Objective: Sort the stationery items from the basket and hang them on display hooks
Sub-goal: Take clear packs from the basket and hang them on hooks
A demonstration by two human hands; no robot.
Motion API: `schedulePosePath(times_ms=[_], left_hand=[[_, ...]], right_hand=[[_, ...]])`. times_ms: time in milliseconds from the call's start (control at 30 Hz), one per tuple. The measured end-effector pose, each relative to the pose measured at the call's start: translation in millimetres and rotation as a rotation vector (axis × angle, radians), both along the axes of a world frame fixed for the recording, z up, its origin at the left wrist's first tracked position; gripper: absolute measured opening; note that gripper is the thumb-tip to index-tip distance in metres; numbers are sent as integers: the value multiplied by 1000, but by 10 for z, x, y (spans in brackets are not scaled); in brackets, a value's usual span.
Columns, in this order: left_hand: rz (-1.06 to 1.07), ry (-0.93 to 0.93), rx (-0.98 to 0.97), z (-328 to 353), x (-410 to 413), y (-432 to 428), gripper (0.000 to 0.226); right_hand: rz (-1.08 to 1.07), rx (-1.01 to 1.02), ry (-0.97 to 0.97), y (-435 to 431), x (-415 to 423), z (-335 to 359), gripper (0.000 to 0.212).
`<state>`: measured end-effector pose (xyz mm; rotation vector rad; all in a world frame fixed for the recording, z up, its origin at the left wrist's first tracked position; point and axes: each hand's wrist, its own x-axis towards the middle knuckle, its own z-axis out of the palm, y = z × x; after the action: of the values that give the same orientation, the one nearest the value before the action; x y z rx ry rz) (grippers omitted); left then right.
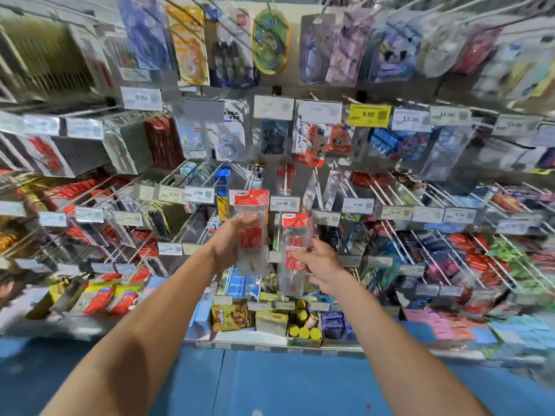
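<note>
1. While both arms are stretched toward the far display wall, a clear packet [251,202] with a red header card is gripped by the left hand [231,244], whose fingers are seen through the plastic.
2. A second packet [292,277], just right and slightly lower, is held by the right hand [318,262] with fingers curled at its edge (blur hides finer detail).
3. Both are held before the display hooks [426,253], near white price tags [284,203].
4. Boxes [229,316] are stacked on the bottom shelf [270,345].

Glossy clear plastic packets [251,232], metal hooks [432,259]
</note>
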<state>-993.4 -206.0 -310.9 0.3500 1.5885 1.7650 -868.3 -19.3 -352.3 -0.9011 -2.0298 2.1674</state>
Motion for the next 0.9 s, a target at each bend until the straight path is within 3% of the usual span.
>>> schedulePosePath(times_ms=[167, 400, 500, 700, 833, 900], left_hand=[[32, -126, 6, -5, -292, 285, 29], [95, -187, 97, 51, -533, 658, 30], [91, -185, 84, 61, -594, 675, 43], [179, -143, 124, 133, -653, 699, 22], [136, -123, 160, 140, -678, 748, 47], [125, -131, 176, 148, -670, 744, 38]], right_hand=[[-13, 152, -32, 208, -178, -221, 30], [9, 151, -41, 471, -326, -387, 16], [50, 177, -40, 490, -388, -403, 17], [86, 217, -43, 494, -622, -440, 26], [73, 233, -82, 471, -755, -453, 27], [68, 238, -95, 458, -816, -467, 26]])
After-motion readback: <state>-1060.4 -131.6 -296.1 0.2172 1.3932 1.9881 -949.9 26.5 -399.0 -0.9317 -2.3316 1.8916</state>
